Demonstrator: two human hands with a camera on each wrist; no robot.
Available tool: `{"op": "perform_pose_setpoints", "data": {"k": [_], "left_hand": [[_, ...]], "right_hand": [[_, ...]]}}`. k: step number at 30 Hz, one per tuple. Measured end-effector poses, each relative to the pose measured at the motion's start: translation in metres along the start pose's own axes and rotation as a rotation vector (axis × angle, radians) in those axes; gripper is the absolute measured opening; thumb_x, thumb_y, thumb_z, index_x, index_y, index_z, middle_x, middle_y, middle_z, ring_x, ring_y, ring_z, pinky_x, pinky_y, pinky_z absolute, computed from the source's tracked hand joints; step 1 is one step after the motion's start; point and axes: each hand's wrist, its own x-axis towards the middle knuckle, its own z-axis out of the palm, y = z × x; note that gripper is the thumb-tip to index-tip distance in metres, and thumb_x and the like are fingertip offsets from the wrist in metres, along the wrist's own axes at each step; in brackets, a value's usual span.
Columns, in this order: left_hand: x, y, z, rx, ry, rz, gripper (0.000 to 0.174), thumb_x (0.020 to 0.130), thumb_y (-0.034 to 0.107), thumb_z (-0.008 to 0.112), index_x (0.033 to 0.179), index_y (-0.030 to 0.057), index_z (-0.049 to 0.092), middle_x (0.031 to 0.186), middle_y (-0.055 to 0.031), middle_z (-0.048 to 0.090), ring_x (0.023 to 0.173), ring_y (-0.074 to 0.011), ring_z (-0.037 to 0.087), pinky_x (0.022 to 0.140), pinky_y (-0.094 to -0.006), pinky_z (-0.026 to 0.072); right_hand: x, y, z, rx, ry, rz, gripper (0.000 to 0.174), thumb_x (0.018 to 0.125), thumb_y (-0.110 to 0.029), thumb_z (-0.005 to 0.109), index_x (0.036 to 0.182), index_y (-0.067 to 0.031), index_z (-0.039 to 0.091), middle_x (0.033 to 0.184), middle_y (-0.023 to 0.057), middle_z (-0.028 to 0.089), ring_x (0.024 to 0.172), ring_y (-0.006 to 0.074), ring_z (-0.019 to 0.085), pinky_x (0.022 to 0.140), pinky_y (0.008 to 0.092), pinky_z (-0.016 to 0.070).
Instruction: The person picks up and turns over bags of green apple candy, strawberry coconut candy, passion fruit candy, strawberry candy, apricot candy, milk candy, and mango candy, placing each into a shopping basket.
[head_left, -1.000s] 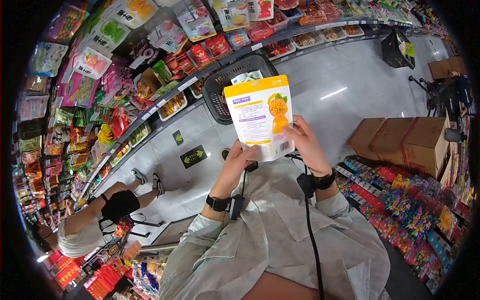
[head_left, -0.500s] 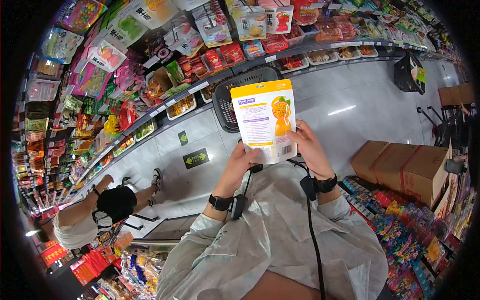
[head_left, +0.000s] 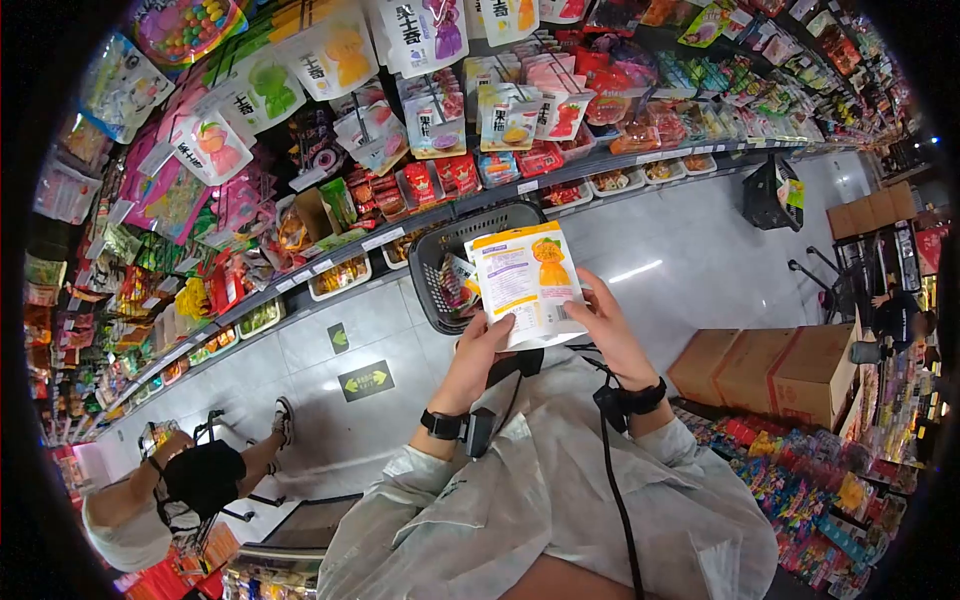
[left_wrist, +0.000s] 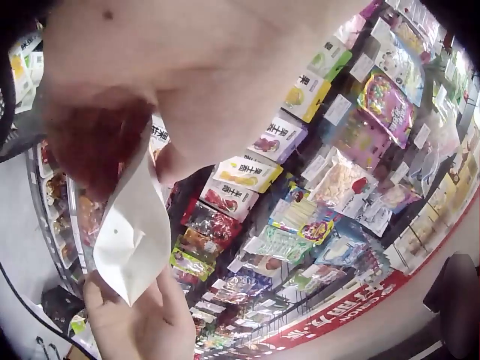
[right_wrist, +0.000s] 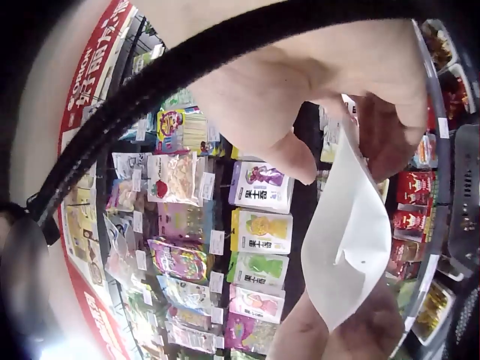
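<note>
Head view: both hands hold one yellow-and-white snack pouch (head_left: 525,283) up in front of the chest, printed side with text block and barcode facing the camera.
- Left hand (head_left: 483,345): grasps the pouch's lower left corner, thumb on the printed face, fingers behind it.
- Right hand (head_left: 608,325): grasps the lower right edge, thumb on the face near the barcode, fingers curled behind.
- Wrist views: the pouch appears edge-on as a white sheet pinched between thumb and fingers of each hand.

Position: the pouch overlaps the near rim of a black shopping basket (head_left: 437,245), which has other packets inside; whether pouch and basket touch cannot be told.

Surroundings: shelves of snack packets (head_left: 300,130) run along the aisle to the left. Cardboard boxes (head_left: 790,375) stand on the floor to the right. A second person (head_left: 170,490) crouches at lower left, beside the shelves.
</note>
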Motion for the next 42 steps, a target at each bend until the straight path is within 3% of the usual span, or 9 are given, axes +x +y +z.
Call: {"op": "perform_pose_setpoints", "data": {"k": [8, 9, 16, 22, 23, 25, 27, 36, 42], "left_hand": [[0.021, 0.015, -0.015, -0.037, 0.021, -0.002, 0.039, 0.101, 0.033, 0.062, 0.133, 0.0103, 0.057, 0.118, -0.0020, 0.068, 0.098, -0.0137, 0.065, 0.083, -0.0292, 0.0504], [0.024, 0.014, -0.016, -0.048, 0.029, -0.002, 0.039, 0.101, 0.033, 0.062, 0.132, 0.0098, 0.057, 0.117, -0.0022, 0.068, 0.097, -0.0138, 0.065, 0.083, -0.0293, 0.0509], [0.049, 0.015, 0.000, -0.081, 0.088, 0.008, 0.037, 0.103, 0.030, 0.060, 0.132, 0.0073, 0.057, 0.113, -0.0058, 0.069, 0.096, -0.0175, 0.069, 0.080, -0.0298, 0.0529], [0.074, 0.019, 0.042, -0.112, 0.207, 0.010, 0.035, 0.103, 0.031, 0.059, 0.122, 0.0026, 0.055, 0.106, -0.0106, 0.070, 0.099, -0.0202, 0.068, 0.084, -0.0335, 0.0526], [0.079, 0.015, 0.043, -0.099, 0.191, 0.024, 0.035, 0.103, 0.032, 0.059, 0.127, 0.0073, 0.059, 0.111, -0.0066, 0.070, 0.099, -0.0193, 0.067, 0.087, -0.0326, 0.0511], [0.082, 0.014, 0.054, -0.068, 0.209, 0.091, 0.030, 0.104, 0.030, 0.057, 0.123, 0.0078, 0.060, 0.110, -0.0063, 0.070, 0.100, -0.0191, 0.067, 0.087, -0.0321, 0.0508], [0.083, 0.016, 0.073, -0.063, 0.244, 0.136, 0.023, 0.104, 0.026, 0.054, 0.117, 0.0084, 0.062, 0.108, -0.0056, 0.069, 0.100, -0.0183, 0.066, 0.087, -0.0312, 0.0503], [0.088, -0.002, 0.131, -0.165, 0.335, 0.172, 0.018, 0.103, 0.018, 0.053, 0.116, 0.0084, 0.061, 0.105, -0.0041, 0.068, 0.098, -0.0172, 0.066, 0.087, -0.0301, 0.0500], [0.082, -0.009, 0.128, -0.169, 0.335, 0.187, 0.018, 0.103, 0.019, 0.053, 0.116, 0.0089, 0.062, 0.103, -0.0033, 0.068, 0.099, -0.0176, 0.065, 0.087, -0.0307, 0.0499]], "right_hand": [[0.008, -0.016, 0.011, -0.121, -0.132, 0.237, 0.045, 0.099, -0.023, 0.066, 0.140, -0.0104, 0.055, 0.120, 0.0044, 0.063, 0.101, 0.0122, 0.061, 0.092, 0.0280, 0.0503], [0.012, -0.012, 0.009, -0.126, -0.139, 0.207, 0.045, 0.099, -0.025, 0.066, 0.140, -0.0104, 0.055, 0.112, 0.0040, 0.066, 0.100, 0.0110, 0.061, 0.091, 0.0275, 0.0499], [0.048, -0.010, -0.019, -0.099, -0.232, 0.197, 0.044, 0.101, -0.019, 0.061, 0.143, -0.0071, 0.052, 0.128, 0.0026, 0.063, 0.109, 0.0102, 0.060, 0.094, 0.0277, 0.0494], [0.083, -0.024, -0.069, -0.025, -0.283, 0.065, 0.035, 0.102, -0.017, 0.058, 0.136, -0.0056, 0.055, 0.125, 0.0032, 0.061, 0.107, 0.0106, 0.059, 0.092, 0.0274, 0.0479], [0.091, -0.024, -0.077, 0.014, -0.291, 0.047, 0.033, 0.102, -0.016, 0.058, 0.134, -0.0055, 0.055, 0.124, 0.0031, 0.061, 0.106, 0.0106, 0.059, 0.092, 0.0274, 0.0478], [0.105, -0.031, -0.091, 0.097, -0.297, 0.047, 0.025, 0.102, -0.015, 0.058, 0.125, -0.0050, 0.058, 0.119, 0.0014, 0.062, 0.103, 0.0098, 0.059, 0.092, 0.0272, 0.0476], [0.121, -0.032, -0.107, 0.076, -0.343, 0.050, 0.023, 0.103, -0.016, 0.058, 0.123, -0.0048, 0.058, 0.115, 0.0006, 0.062, 0.103, 0.0092, 0.059, 0.091, 0.0270, 0.0476], [0.175, -0.033, -0.145, 0.010, -0.513, 0.094, 0.022, 0.103, -0.018, 0.060, 0.119, -0.0040, 0.059, 0.108, -0.0006, 0.063, 0.099, 0.0075, 0.058, 0.088, 0.0260, 0.0480], [0.171, -0.041, -0.145, 0.014, -0.508, 0.041, 0.021, 0.103, -0.018, 0.060, 0.119, -0.0035, 0.059, 0.105, 0.0001, 0.064, 0.096, 0.0082, 0.060, 0.086, 0.0254, 0.0480]]}}
